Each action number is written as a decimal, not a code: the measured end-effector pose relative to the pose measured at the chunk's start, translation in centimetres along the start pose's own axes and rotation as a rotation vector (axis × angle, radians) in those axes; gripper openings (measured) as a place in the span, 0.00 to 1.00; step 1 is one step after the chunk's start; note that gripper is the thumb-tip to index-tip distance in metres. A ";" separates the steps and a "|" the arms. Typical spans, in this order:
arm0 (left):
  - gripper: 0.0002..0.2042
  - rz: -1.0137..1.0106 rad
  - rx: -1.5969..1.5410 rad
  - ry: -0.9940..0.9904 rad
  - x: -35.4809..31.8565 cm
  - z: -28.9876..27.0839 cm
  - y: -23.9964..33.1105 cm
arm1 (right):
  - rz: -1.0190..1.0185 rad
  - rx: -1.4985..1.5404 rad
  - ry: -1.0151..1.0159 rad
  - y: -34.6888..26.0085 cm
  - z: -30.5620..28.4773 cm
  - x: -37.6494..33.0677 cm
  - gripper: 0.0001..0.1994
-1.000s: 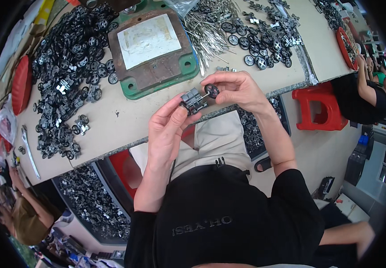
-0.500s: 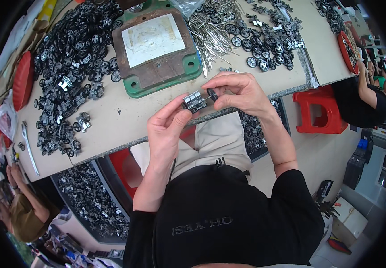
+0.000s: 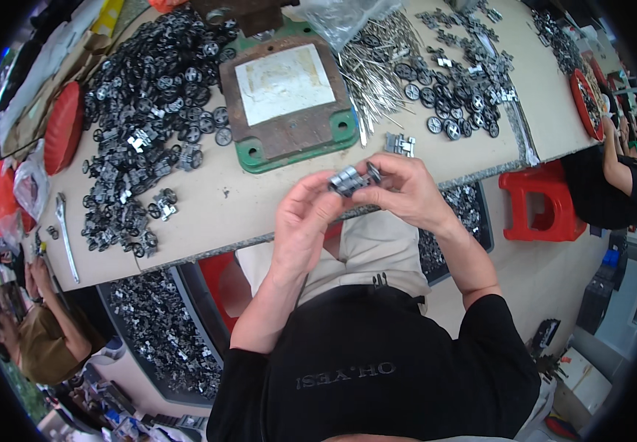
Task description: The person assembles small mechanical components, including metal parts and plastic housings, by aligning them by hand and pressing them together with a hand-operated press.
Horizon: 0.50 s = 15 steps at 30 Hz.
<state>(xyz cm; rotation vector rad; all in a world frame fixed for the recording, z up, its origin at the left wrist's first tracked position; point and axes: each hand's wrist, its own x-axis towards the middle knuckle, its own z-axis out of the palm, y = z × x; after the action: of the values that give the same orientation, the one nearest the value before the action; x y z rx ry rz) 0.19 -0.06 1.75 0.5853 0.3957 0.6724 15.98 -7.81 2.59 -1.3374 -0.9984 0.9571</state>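
Both hands meet at the table's front edge, before a green and brown press base (image 3: 248,151). My left hand (image 3: 300,217) pinches a small silver and black toy-car chassis (image 3: 343,181) between thumb and fingers. At the chassis's right end, my right hand (image 3: 410,193) is closed on a black wheel (image 3: 373,174), thumb below and fingers above. The wheel sits close against the chassis; no axle shows between them. Another silver chassis (image 3: 400,144) lies on the table just beyond my right hand.
Black wheels (image 3: 156,74) and chassis parts (image 3: 116,195) heap up on the left. Thin metal rods (image 3: 377,88) and more wheels (image 3: 451,110) lie right of the press. A wrench (image 3: 67,236) lies far left. Full bins (image 3: 164,331) stand below; a red stool (image 3: 543,202) is at right.
The wheel has come up close to the chassis, and the bare axle seen between them no longer shows. The whole scene has shifted a little rightward in view.
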 end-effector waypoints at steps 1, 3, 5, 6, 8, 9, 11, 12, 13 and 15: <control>0.16 -0.017 0.158 -0.031 -0.1 -0.2 0.3 | 0.095 -0.152 -0.050 -1.5 -0.3 0.2 0.10; 0.16 -0.027 0.324 -0.063 0.1 -0.3 1.4 | -0.004 -0.365 -0.176 -3.5 -0.9 1.1 0.11; 0.18 0.078 0.969 -0.164 0.7 -0.2 3.3 | -0.061 -0.595 -0.364 -5.4 -0.9 2.2 0.14; 0.18 0.087 0.974 -0.165 1.2 -0.2 3.9 | -0.071 -0.597 -0.364 -5.5 -0.9 2.8 0.14; 0.19 0.268 1.154 -0.142 2.4 -0.1 5.0 | -0.328 -0.694 -0.285 -5.6 -1.4 4.1 0.17; 0.15 0.315 1.043 -0.049 3.3 -0.6 5.4 | -0.227 -0.695 -0.282 -6.8 -1.6 5.0 0.20; 0.11 0.356 0.880 0.070 5.7 0.6 7.4 | -0.382 -0.816 -0.146 -9.0 -3.3 6.8 0.20; 0.09 0.421 0.965 0.101 7.3 0.4 8.4 | -0.377 -0.832 -0.093 -10.6 -3.9 7.9 0.17; 0.09 0.490 1.045 0.098 8.9 0.1 9.2 | -0.484 -0.832 -0.016 -11.5 -4.8 9.1 0.15; 0.10 0.567 1.126 0.100 11.0 -0.6 9.6 | -0.632 -0.806 0.019 -14.4 -6.4 11.4 0.10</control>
<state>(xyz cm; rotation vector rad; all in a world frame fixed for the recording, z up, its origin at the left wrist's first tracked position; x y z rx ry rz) 3.35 13.71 5.53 1.7811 0.7109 0.9999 25.30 0.85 17.30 -1.4951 -1.7553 0.0344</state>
